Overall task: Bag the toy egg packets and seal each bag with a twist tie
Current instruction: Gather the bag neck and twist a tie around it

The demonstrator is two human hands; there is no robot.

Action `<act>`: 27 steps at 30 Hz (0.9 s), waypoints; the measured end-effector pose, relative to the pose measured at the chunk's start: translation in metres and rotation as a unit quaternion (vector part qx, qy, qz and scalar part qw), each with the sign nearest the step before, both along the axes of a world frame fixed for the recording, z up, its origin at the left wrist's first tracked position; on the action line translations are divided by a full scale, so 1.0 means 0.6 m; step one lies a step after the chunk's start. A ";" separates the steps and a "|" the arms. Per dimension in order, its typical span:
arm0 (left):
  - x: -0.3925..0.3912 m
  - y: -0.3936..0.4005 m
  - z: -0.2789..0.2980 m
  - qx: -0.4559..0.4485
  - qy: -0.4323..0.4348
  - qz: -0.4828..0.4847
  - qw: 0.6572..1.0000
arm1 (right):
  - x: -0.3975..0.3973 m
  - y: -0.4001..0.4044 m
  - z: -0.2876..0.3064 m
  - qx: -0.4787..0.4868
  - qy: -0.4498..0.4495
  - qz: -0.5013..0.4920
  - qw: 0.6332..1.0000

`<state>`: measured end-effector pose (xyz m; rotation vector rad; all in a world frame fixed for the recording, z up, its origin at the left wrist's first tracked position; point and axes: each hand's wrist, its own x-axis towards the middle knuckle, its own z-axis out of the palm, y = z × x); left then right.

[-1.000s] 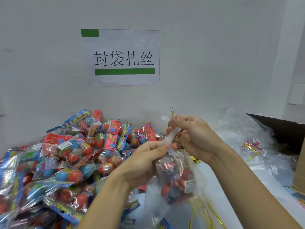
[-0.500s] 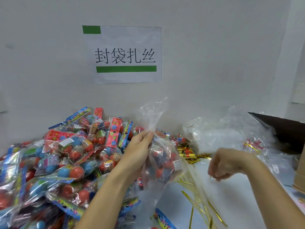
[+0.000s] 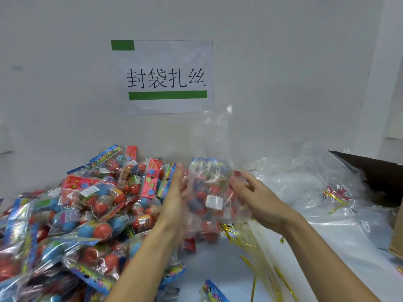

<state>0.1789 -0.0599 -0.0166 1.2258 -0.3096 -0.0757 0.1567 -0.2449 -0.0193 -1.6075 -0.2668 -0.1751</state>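
A clear plastic bag (image 3: 212, 192) filled with red and blue toy egg packets stands upright between my hands, its loose open top rising toward the wall sign. My left hand (image 3: 174, 199) presses flat against the bag's left side with straight fingers. My right hand (image 3: 250, 197) touches the bag's right side, fingers spread and relaxed. A big pile of toy egg packets (image 3: 87, 210) covers the table on the left. Gold twist ties (image 3: 235, 234) lie scattered on the table below and right of the bag.
A heap of empty clear bags (image 3: 305, 188) lies at the right, with more gold ties (image 3: 335, 199) on it. A dark open carton (image 3: 375, 171) sits at the far right, a cardboard box (image 3: 397, 243) at the right edge. A paper sign (image 3: 162, 77) hangs on the wall.
My left hand has let go of the pinched bag neck and now lies flat on the bag's side. My right hand came back from the table to the bag's right side.
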 end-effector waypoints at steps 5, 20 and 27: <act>-0.007 -0.035 -0.017 0.020 -0.004 -0.018 1.000 | 0.010 0.018 -0.004 0.013 0.031 0.014 0.999; -0.022 -0.036 -0.017 0.284 -0.194 -0.046 0.938 | 0.000 0.043 0.035 0.027 -0.009 -0.042 0.999; -0.024 -0.056 -0.022 0.353 -0.301 0.092 0.881 | -0.015 0.053 0.052 -0.144 -0.124 -0.131 0.973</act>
